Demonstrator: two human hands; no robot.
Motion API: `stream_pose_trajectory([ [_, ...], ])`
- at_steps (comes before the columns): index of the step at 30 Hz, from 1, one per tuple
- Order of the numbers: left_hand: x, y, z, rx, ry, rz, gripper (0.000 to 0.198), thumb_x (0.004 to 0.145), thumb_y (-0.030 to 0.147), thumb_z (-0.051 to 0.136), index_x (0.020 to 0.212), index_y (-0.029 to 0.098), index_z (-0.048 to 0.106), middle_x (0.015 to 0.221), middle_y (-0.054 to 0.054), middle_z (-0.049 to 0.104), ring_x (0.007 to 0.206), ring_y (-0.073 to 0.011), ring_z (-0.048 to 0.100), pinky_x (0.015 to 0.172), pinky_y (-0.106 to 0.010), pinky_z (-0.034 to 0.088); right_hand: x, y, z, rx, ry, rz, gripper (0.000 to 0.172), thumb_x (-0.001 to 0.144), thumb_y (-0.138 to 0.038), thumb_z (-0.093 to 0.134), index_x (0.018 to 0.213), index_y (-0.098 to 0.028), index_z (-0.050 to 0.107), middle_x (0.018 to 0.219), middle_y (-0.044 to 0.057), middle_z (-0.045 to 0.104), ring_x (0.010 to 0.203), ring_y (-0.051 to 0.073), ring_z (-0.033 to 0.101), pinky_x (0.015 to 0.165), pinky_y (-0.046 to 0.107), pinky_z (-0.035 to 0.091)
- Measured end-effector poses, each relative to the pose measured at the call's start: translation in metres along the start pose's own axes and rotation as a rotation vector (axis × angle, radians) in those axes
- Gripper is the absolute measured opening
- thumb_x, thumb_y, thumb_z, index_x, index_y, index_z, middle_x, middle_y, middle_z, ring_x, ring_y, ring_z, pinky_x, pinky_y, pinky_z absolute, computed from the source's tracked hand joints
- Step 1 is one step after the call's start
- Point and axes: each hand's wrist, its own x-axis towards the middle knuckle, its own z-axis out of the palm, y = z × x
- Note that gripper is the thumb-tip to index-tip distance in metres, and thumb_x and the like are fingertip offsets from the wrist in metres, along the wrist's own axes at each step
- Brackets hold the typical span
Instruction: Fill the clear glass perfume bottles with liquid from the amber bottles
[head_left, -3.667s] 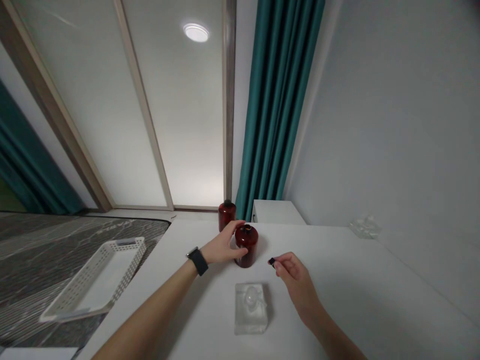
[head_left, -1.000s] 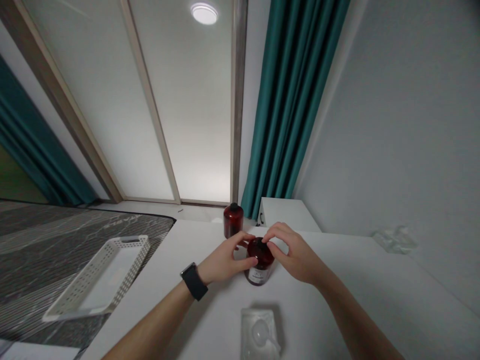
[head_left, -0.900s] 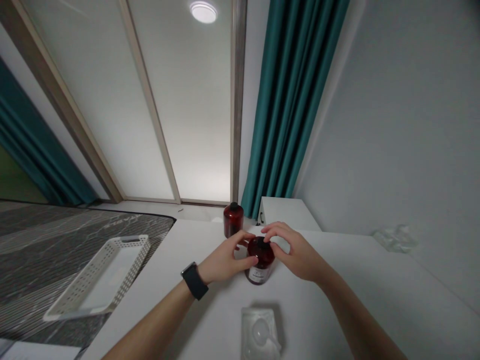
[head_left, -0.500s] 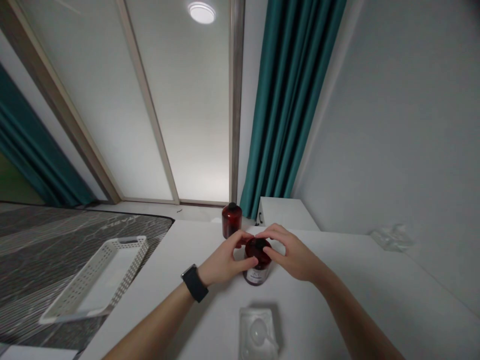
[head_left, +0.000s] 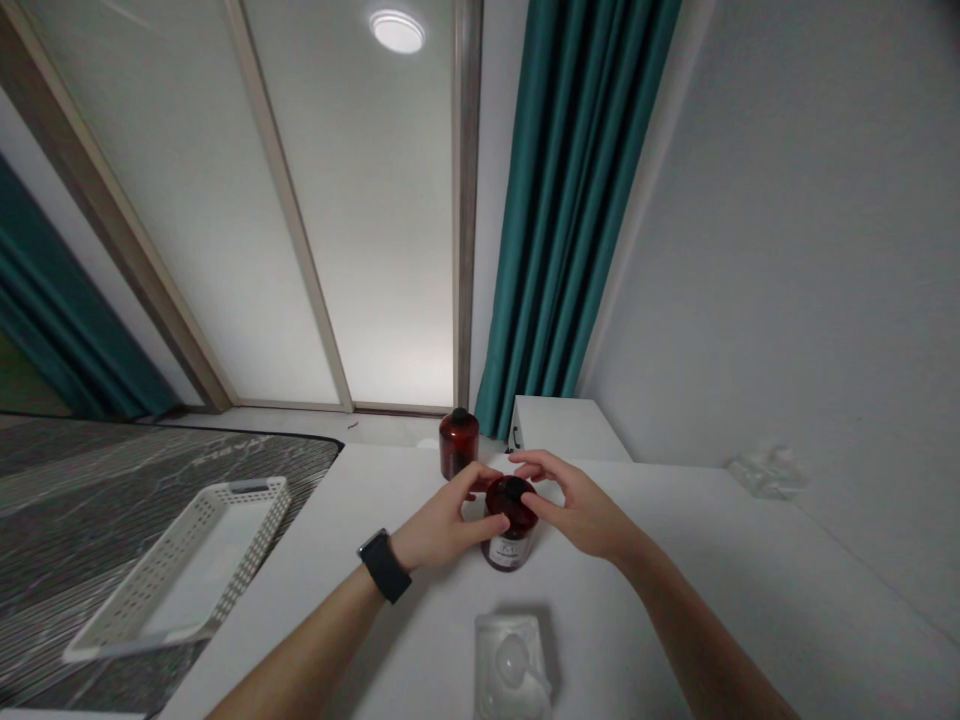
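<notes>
Nearest us on the white surface (head_left: 607,630) lies a clear box (head_left: 487,690), a rounded lump (head_left: 513,660) on it. Just beyond, our left hand (head_left: 431,535), wearing a dark watch (head_left: 385,568) at the wrist, curls its grip around a dark red bottle (head_left: 516,527), thumb in front and fingers behind; the bottle stands on the surface with its pale label towards us. Our right hand (head_left: 585,515) arches over the black cap (head_left: 515,487), thumb beside it; we cannot tell whether this grip pinches it. Behind stands a second red bottle (head_left: 458,445); farther off we see a white cabinet (head_left: 571,428) and a green curtain (head_left: 577,220).
</notes>
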Motion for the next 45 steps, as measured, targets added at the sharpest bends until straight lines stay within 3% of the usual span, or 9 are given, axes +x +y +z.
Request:
stream_pose_trajectory([
  [7,0.001,0.003,-0.001,-0.003,-0.019,0.0,0.039,0.087,0.031,0.069,0.121,0.022,0.053,0.125,-0.01,0.063,0.114,-0.0266,0.06,0.102,-0.048,0.043,0.002,0.003,0.003,0.048,-0.017,-0.035,0.047,0.082,-0.013,0.056,0.128,-0.024,0.058,0.121,0.006,0.068,0.113,0.022,0.063,0.104,0.041,0.045],
  [12,0.0,0.007,-0.002,0.036,-0.035,-0.024,0.038,0.087,0.03,0.067,0.121,0.022,0.053,0.124,-0.009,0.062,0.112,-0.0267,0.06,0.098,-0.047,0.045,0.001,0.005,0.004,0.059,0.002,-0.02,0.048,0.083,-0.014,0.055,0.13,-0.023,0.057,0.105,0.005,0.07,0.103,0.021,0.065,0.102,0.041,0.046],
  [18,-0.001,0.009,-0.001,0.056,-0.019,0.011,0.039,0.088,0.03,0.066,0.124,0.022,0.052,0.127,-0.01,0.061,0.116,-0.0269,0.058,0.101,-0.046,0.044,0.003,0.004,0.004,0.055,-0.029,-0.036,0.048,0.083,-0.013,0.054,0.13,-0.022,0.057,0.12,0.008,0.068,0.113,0.022,0.062,0.107,0.044,0.042],
  [25,-0.002,0.005,0.0,0.028,-0.037,0.029,0.039,0.091,0.03,0.064,0.126,0.021,0.05,0.128,-0.011,0.06,0.117,-0.0269,0.057,0.101,-0.047,0.045,0.002,0.009,0.005,0.128,-0.054,-0.087,0.048,0.087,-0.015,0.056,0.134,-0.024,0.05,0.112,0.006,0.069,0.111,0.022,0.063,0.107,0.043,0.042],
  [33,-0.005,0.004,0.004,0.05,-0.023,0.012,0.042,0.091,0.028,0.062,0.13,0.022,0.047,0.132,-0.012,0.057,0.12,-0.027,0.056,0.101,-0.046,0.046,-0.001,0.01,0.009,-0.022,0.021,-0.114,0.049,0.087,-0.014,0.054,0.135,-0.023,0.05,0.118,0.008,0.066,0.115,0.023,0.061,0.109,0.045,0.041],
  [35,-0.005,0.005,0.003,0.08,-0.019,0.008,0.042,0.091,0.028,0.063,0.13,0.021,0.047,0.131,-0.012,0.058,0.119,-0.0275,0.057,0.1,-0.046,0.046,-0.002,0.013,0.004,0.0,-0.015,-0.088,0.049,0.088,-0.015,0.055,0.136,-0.023,0.048,0.124,0.009,0.064,0.12,0.023,0.059,0.112,0.047,0.039],
  [38,-0.005,0.008,-0.002,0.134,-0.027,0.014,0.042,0.089,0.029,0.063,0.129,0.022,0.049,0.127,-0.011,0.059,0.116,-0.0279,0.057,0.097,-0.046,0.048,-0.005,0.022,-0.007,0.13,-0.177,-0.024,0.043,0.091,-0.022,0.055,0.134,-0.025,0.051,0.14,0.009,0.056,0.133,0.024,0.051,0.113,0.047,0.039],
  [41,-0.005,0.013,-0.005,0.185,-0.013,0.075,0.039,0.09,0.029,0.062,0.127,0.022,0.052,0.121,-0.01,0.059,0.113,-0.0267,0.057,0.099,-0.046,0.046,-0.005,0.03,-0.012,0.231,-0.252,0.048,0.046,0.09,-0.03,0.062,0.134,-0.025,0.051,0.143,0.011,0.055,0.133,0.026,0.05,0.108,0.05,0.042],
  [45,-0.004,0.02,-0.002,0.223,0.157,0.155,0.027,0.093,0.03,0.059,0.118,0.021,0.059,0.112,-0.009,0.058,0.108,-0.0253,0.055,0.097,-0.043,0.045,-0.003,0.027,-0.006,0.251,-0.258,0.035,0.039,0.091,-0.032,0.062,0.128,-0.022,0.055,0.132,0.011,0.061,0.123,0.026,0.057,0.103,0.049,0.046],
])
